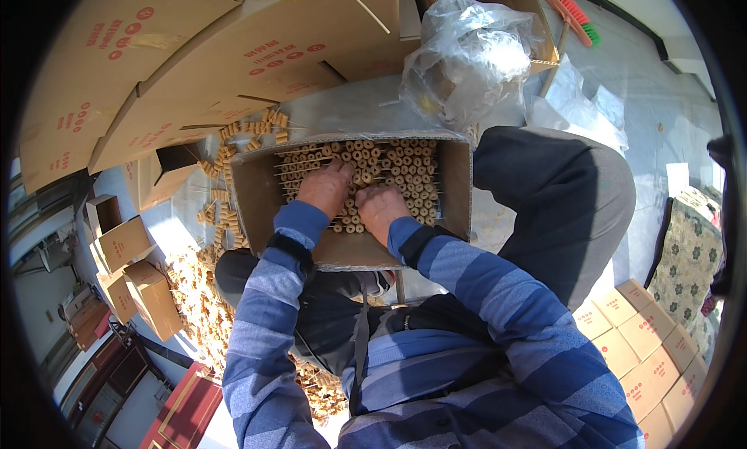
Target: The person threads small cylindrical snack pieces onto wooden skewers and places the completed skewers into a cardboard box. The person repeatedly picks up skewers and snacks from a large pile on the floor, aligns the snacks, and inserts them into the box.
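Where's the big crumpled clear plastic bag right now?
In the head view, the plastic bag sits near the top, right of centre, beyond the open carton of tan rolls and left of the red-and-green broom head.

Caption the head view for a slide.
Left hand and right hand reach into an open cardboard box packed with tan, ring-ended rolls.

Tan rolls (pixel 408 171) are covered by the left hand (pixel 325 187) and right hand (pixel 380 208); their grip is hidden. The striped shirt (pixel 545 367) is cut off below.
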A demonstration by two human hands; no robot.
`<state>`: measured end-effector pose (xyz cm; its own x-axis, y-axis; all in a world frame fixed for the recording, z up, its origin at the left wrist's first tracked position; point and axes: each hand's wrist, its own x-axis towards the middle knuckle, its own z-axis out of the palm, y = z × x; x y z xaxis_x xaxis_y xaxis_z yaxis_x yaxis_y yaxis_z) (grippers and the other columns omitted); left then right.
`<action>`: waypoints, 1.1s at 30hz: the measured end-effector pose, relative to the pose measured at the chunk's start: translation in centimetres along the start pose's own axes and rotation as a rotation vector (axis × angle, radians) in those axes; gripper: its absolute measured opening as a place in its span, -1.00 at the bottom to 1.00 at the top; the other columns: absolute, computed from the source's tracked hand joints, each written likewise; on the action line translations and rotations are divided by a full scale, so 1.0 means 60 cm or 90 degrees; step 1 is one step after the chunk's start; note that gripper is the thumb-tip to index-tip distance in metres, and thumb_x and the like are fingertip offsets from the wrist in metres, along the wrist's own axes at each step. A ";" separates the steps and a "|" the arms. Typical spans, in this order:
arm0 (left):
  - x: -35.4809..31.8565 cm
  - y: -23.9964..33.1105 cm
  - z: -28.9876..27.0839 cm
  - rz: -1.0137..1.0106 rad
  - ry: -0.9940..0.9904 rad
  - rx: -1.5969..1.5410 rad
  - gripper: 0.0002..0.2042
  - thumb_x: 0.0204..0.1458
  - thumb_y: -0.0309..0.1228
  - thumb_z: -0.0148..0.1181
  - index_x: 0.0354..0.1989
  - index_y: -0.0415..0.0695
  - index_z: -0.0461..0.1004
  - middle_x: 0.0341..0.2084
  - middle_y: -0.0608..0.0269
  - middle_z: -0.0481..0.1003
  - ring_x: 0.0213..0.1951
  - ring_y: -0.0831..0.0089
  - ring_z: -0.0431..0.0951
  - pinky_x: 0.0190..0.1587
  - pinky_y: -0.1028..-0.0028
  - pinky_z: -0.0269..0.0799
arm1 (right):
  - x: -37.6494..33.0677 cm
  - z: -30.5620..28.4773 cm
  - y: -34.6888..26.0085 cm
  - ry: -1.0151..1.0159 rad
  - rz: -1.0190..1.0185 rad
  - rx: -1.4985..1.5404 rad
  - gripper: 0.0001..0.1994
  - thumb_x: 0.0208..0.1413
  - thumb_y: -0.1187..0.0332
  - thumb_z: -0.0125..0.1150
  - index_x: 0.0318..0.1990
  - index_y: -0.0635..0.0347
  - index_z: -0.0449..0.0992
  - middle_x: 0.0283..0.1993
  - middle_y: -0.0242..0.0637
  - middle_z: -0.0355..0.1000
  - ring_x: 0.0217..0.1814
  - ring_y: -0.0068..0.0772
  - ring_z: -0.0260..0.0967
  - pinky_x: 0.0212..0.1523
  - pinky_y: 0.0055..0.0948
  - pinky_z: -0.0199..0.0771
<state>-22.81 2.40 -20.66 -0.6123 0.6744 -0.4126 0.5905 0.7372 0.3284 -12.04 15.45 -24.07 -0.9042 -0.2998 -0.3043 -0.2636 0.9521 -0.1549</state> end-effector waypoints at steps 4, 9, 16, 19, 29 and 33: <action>0.002 0.002 0.004 0.024 0.012 -0.001 -0.83 0.00 -0.53 0.19 -0.21 -0.18 0.50 -0.10 0.00 0.51 -0.13 0.00 0.62 -0.11 0.14 0.57 | 0.000 0.000 0.006 -0.014 -0.011 0.012 -0.84 0.18 0.36 0.07 -0.13 0.14 0.49 -0.33 -0.38 0.55 -0.23 -0.34 0.56 -0.25 -0.27 0.45; -0.001 0.002 0.003 0.021 0.011 -0.014 -0.83 0.00 -0.59 0.16 -0.20 -0.19 0.51 -0.08 -0.03 0.51 -0.11 -0.02 0.61 -0.09 0.12 0.57 | 0.005 -0.002 0.012 -0.050 -0.010 0.014 -0.82 0.19 0.35 0.07 -0.09 0.12 0.49 -0.30 -0.37 0.56 -0.21 -0.33 0.56 -0.24 -0.27 0.42; 0.000 -0.011 0.025 0.012 -0.020 -0.058 -0.79 0.03 -0.62 0.12 -0.14 -0.21 0.51 -0.05 -0.05 0.49 -0.05 -0.05 0.60 -0.01 0.10 0.56 | 0.001 -0.023 0.005 -0.075 -0.009 -0.031 -0.78 0.18 0.35 0.10 -0.05 0.15 0.49 -0.31 -0.43 0.56 -0.21 -0.36 0.57 -0.24 -0.26 0.42; -0.006 -0.015 0.029 0.008 -0.076 -0.073 -0.79 0.06 -0.61 0.09 -0.12 -0.21 0.50 -0.01 -0.07 0.48 -0.02 -0.07 0.59 0.01 0.12 0.55 | 0.007 -0.051 0.007 -0.137 0.001 0.013 -0.76 0.18 0.34 0.10 -0.03 0.15 0.50 -0.27 -0.45 0.57 -0.17 -0.35 0.57 -0.21 -0.25 0.42; -0.024 -0.005 0.013 -0.070 -0.050 -0.113 -0.66 0.05 -0.60 0.16 0.04 -0.19 0.51 0.10 -0.11 0.43 0.04 -0.09 0.55 0.08 0.15 0.52 | 0.033 -0.075 0.044 0.098 0.072 -0.061 -0.38 0.19 0.28 0.09 0.41 0.27 0.24 0.47 -0.09 0.13 0.52 -0.11 0.00 0.38 -0.10 0.11; -0.087 -0.018 -0.060 -0.069 0.119 -0.173 -0.63 0.12 -0.55 0.19 0.13 -0.20 0.47 0.07 -0.08 0.46 0.02 -0.05 0.54 0.10 0.21 0.50 | 0.056 -0.041 0.057 0.050 0.059 -0.039 -0.36 0.18 0.31 0.07 0.44 0.27 0.20 0.50 -0.14 0.11 0.53 -0.12 0.02 0.39 -0.05 0.11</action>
<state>-22.13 -1.75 -15.79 -0.7639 0.5695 -0.3034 0.3706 0.7721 0.5162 -16.82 17.81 -23.32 -0.9484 -0.2065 -0.2404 -0.1950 0.9782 -0.0712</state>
